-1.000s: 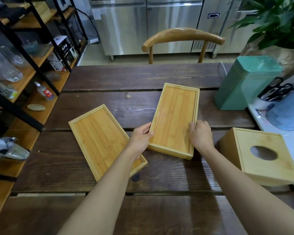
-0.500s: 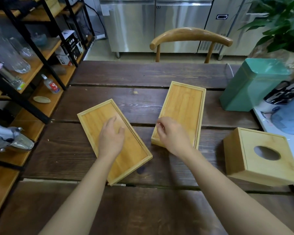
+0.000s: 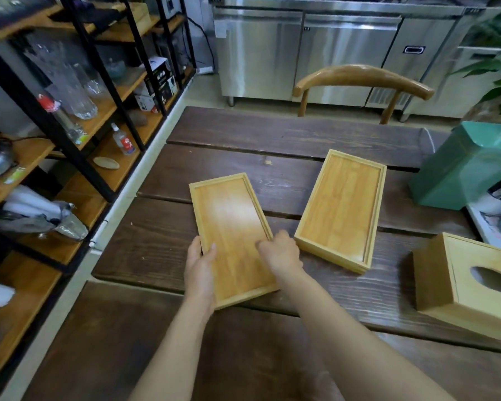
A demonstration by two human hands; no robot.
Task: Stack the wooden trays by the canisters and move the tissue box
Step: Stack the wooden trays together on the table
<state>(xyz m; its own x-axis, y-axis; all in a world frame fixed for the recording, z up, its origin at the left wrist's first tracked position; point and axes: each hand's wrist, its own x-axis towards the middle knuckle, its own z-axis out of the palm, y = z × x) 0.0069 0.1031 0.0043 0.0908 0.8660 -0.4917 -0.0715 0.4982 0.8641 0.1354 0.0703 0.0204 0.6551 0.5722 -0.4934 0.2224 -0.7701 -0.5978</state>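
trays: two shallow wooden ones, open side up, on the dark plank table (image 3: 272, 134), well apart from each other
left tray (image 3: 232, 235): lying near the table's left edge, long side running away from the viewer, near end gripped on both sides
right tray (image 3: 342, 209): flat on the table, untouched, angled slightly, between the left tray and the green canister
left hand (image 3: 199, 266): closed on the left rim of the left tray near its near corner, thumb over the rim onto the inner floor, fingers hidden beneath or outside the edge
right hand (image 3: 279, 251): clamped on the right rim of the same tray, fingertips curled over the edge onto the inside
lift: cannot tell whether the left tray is raised or resting on the table
tissue box (image 3: 472, 285): wooden, oval opening on top, at the right edge of the table, near the right tray but not touching
green canister (image 3: 463, 166): standing at the far right, behind the tissue box
chair (image 3: 362, 79): curved wooden back at the far side of the table
shelving (image 3: 78, 91): black frame with wooden boards, on the left, holding glassware and bottles
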